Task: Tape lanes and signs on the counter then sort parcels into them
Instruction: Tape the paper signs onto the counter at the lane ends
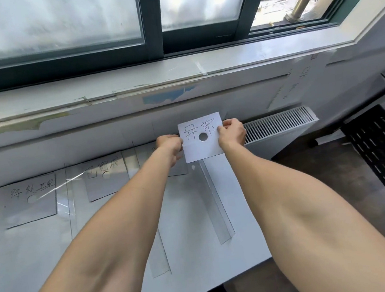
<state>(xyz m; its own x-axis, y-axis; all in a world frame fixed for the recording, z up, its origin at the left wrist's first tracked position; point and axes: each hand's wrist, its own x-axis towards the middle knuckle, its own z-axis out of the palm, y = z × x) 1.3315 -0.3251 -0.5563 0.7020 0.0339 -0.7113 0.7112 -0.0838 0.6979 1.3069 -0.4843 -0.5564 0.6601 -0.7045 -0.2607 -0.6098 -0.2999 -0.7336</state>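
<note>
While the third sign (201, 150) is gripped at both side edges, progress is logged as follows.

Item 1: third sign, white sheet w/ two handwritten characters and a round hole. It is held off the surface, face toward the camera, at centre of frame over the far end of the counter (32, 257). Not yet laid down.

Left hand (170, 144): fingers are curled round the sheet's left edge. Right hand (231, 133): sheet's right edge is pinched.

Item 2: left sign (30, 205) and middle sign (106, 181), laid flat at mid-left and left of centre. Whether they are taped cannot be told.

Item 3: lane strips, clear tape, one right of centre (219, 205), one at lower centre (159, 256).

Parcels: none seen.

Est. status: lanes are judged approx. marked out, signs 2 of 3 placed, last sign to be set and fixed, sorting not begun.
</note>
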